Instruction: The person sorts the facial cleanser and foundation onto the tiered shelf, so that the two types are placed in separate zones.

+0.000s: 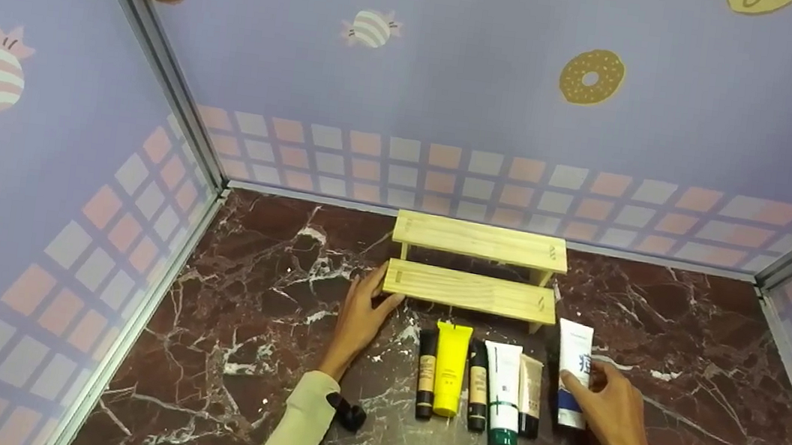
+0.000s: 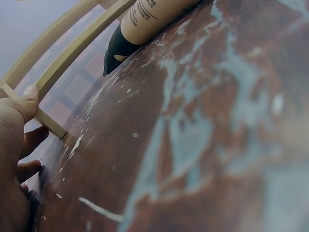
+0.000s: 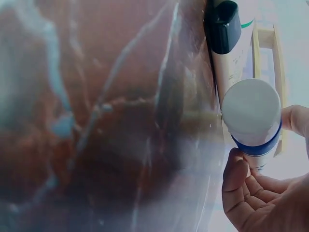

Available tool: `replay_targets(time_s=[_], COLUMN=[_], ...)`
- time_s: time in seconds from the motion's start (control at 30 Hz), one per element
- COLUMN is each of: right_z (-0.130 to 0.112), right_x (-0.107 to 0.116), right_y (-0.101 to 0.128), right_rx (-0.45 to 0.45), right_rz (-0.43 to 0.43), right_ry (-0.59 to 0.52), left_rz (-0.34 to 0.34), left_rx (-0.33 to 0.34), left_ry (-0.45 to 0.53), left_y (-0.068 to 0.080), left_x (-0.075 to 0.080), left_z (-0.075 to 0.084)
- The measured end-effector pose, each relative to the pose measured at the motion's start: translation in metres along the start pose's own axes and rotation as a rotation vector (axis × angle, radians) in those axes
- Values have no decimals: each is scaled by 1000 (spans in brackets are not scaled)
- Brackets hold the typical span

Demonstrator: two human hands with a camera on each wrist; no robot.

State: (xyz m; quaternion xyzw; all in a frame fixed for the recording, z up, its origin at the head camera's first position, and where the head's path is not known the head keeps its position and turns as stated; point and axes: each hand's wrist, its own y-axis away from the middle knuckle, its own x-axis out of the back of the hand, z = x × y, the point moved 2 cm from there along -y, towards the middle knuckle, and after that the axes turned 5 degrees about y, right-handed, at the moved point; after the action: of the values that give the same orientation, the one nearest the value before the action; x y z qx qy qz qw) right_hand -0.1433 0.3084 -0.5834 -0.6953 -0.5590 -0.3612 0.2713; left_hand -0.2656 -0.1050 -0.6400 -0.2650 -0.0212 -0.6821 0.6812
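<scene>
A two-step wooden rack stands near the back wall. My left hand grips the left end of its lower step; in the left wrist view the thumb lies on the step's edge, the other fingers around the end leg. Between thumb and fingers, my right hand holds a white squeeze tube with a dark blue band, right of the rack's front corner. Its white cap faces the right wrist camera. Left of it lie a beige tube with a black cap and a white tube with a green cap.
Further left in the same row lie a yellow tube and two slim beige-and-black tubes, one at the left end and one in the middle. Patterned walls enclose the dark red marbled tabletop behind and at both sides.
</scene>
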Motion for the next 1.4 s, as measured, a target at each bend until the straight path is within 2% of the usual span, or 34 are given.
replay_targets(time_s=[0.2,0.57,0.83,1.13,1.4], right_z=[-4,-15,-27,-53,-81], right_x=[8,31,42,45,35], right_y=[-3,-21,-33,-49,-63], right_rx=[-5,46,93,132,181], right_rz=[23,128,169,187,181], right_ry=[-34,-59,-80,-119,-146], left_rz=[3,-15,-10,-11,9], left_rx=[-13,-22,-31,-16,-8], left_ry=[1,-5,-14,-23,-22], left_y=[-1,-7,-9,-8,1], left_x=[-2,-9,-11,-8,1], left_z=[2,7,9,7,0])
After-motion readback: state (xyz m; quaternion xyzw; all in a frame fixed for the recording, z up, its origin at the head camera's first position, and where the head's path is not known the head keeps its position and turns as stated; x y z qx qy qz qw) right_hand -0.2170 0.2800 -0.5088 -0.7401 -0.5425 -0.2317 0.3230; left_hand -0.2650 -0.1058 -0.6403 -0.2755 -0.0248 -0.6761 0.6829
